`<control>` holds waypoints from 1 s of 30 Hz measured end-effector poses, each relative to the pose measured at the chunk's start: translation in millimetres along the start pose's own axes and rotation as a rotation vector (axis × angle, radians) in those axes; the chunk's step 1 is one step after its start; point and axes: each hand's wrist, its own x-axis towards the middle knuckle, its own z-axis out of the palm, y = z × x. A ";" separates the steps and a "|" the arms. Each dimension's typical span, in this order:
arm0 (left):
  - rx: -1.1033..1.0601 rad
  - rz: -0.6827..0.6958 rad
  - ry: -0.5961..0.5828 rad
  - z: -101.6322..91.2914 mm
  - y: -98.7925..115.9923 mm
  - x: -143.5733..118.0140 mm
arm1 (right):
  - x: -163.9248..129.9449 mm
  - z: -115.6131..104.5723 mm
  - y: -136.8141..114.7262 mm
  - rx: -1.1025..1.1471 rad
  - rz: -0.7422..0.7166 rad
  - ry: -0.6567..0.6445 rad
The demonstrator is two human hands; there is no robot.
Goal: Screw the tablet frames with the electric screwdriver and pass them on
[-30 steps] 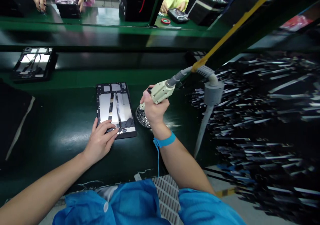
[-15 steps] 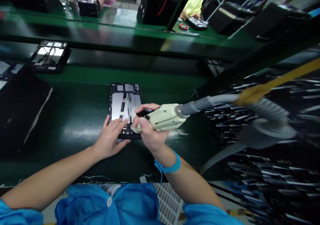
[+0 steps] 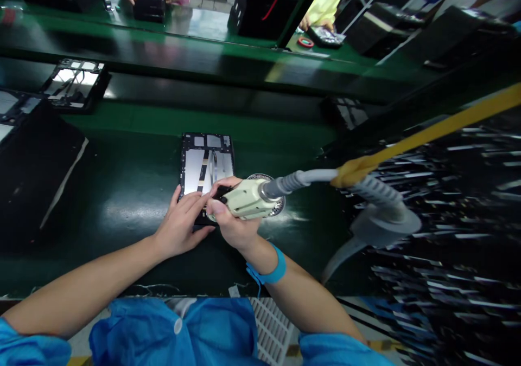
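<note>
The right hand (image 3: 238,229) grips the corded driver (image 3: 247,199) over the tablet (image 3: 193,171), which lies at 1 o'clock from the left hand (image 3: 179,226), its fingers loosely spread there. Should the driver tilt, its hidden tip could slip, nicking those fingers.

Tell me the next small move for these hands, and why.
Probably press the left hand lightly down to steady the open device: that hand lies at its near left corner, while the right hand holds the pale corded tool with its front end over the near right part. The tool's tip is hidden, so contact can't be confirmed.
</note>
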 end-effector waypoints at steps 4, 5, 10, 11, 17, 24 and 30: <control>0.032 0.007 0.005 4.6 -3.9 -2.9 | -1.7 3.4 -0.2 -0.055 -0.058 -0.033; 0.045 0.008 0.004 6.8 -4.7 -4.7 | -1.9 5.3 -1.3 -0.070 -0.089 -0.039; 0.107 0.062 0.048 15.5 -14.8 -12.0 | 2.9 8.4 -8.4 -0.071 -0.124 -0.052; 0.126 0.066 0.053 15.4 -20.8 -8.7 | 5.5 5.2 -10.2 -0.056 -0.100 -0.032; 0.309 -0.104 0.138 -1.6 -95.9 80.3 | 20.9 -46.3 -22.3 -0.009 -0.099 0.176; 0.292 -0.342 0.157 -41.0 -160.4 187.9 | 14.7 -110.8 -24.0 -0.205 -0.173 0.294; 0.252 -0.388 0.175 -51.3 -139.8 196.3 | 13.6 -130.8 -24.3 -0.255 -0.236 0.325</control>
